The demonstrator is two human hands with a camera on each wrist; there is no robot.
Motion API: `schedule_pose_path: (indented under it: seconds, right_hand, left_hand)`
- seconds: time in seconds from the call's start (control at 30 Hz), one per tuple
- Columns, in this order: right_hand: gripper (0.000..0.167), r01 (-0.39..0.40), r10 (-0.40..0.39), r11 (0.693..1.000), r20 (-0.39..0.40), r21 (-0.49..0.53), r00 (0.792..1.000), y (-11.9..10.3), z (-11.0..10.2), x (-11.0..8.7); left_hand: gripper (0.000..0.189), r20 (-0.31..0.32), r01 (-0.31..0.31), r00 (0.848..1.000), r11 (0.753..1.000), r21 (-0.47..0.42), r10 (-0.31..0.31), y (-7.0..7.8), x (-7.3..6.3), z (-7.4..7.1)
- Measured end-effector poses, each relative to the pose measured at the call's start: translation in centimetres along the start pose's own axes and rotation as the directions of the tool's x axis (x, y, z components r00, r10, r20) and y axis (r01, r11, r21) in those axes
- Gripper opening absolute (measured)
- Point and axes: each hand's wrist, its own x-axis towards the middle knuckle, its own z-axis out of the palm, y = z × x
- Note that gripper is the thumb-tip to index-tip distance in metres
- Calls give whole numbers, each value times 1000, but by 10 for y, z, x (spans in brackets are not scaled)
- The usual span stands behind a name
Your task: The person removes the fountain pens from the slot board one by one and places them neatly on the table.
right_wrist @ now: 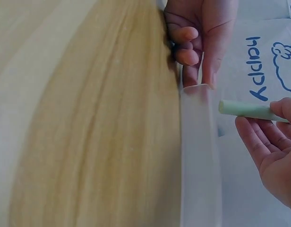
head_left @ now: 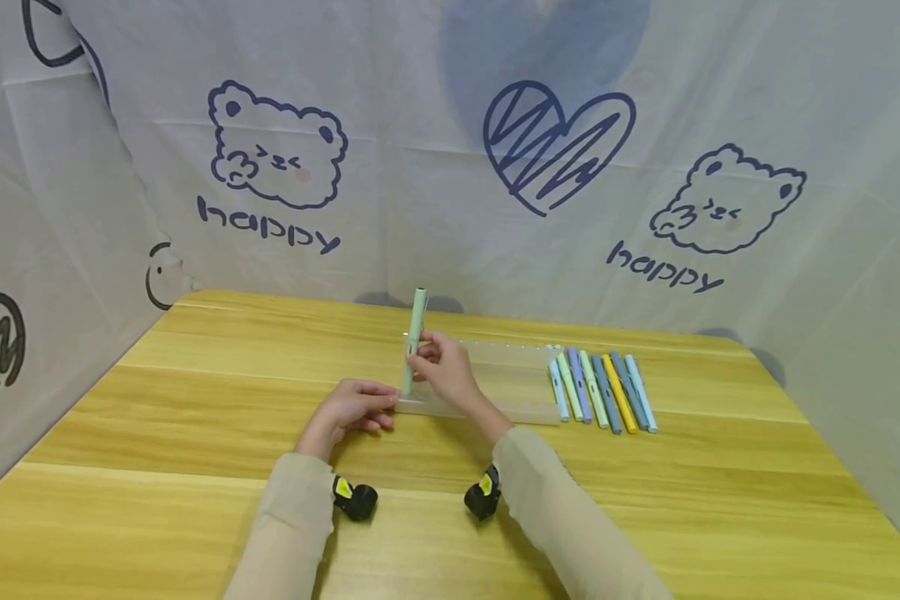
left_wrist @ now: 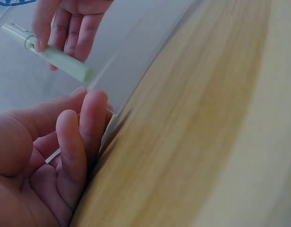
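My right hand (head_left: 448, 372) pinches a light green pen (head_left: 417, 310) with a metal clip, held nearly upright above the left end of a translucent plastic tray (head_left: 517, 379). In the left wrist view, the pen's lower end (left_wrist: 79, 72) hangs just above the tray, close to my left fingertips. My left hand (head_left: 352, 407) grips the tray's near left corner between thumb and fingers, as the right wrist view shows around the tray's end (right_wrist: 197, 94). Several pens (head_left: 591, 390) in light blue, green, purple, slate blue and yellow lie side by side at the tray's right end.
A wood-grain table (head_left: 195, 417) carries everything. Behind it hangs a pale cloth (head_left: 412, 192) printed with bears, a heart and lettering. Small black cameras sit at the left wrist (head_left: 356, 500) and right wrist (head_left: 483, 495), just above the table.
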Motion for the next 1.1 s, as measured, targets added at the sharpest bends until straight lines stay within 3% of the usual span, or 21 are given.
schedule_pose_path:
  seconds: [0.2,0.67,1.1]
  right_hand:
    - [27,25,-25,1000,-22,-1,999,6,-4,1]
    - [30,-44,44,999,-37,-5,998,-2,-28,-13]
    - [29,-31,30,999,-64,-19,997,4,-54,-25]
  left_hand:
    - [32,1,-6,1000,1000,0,6,0,0,0]
    - [32,-3,-16,1000,1000,-3,16,-1,-1,1]
    - [30,-7,-11,1000,1000,-18,11,-3,1,0]
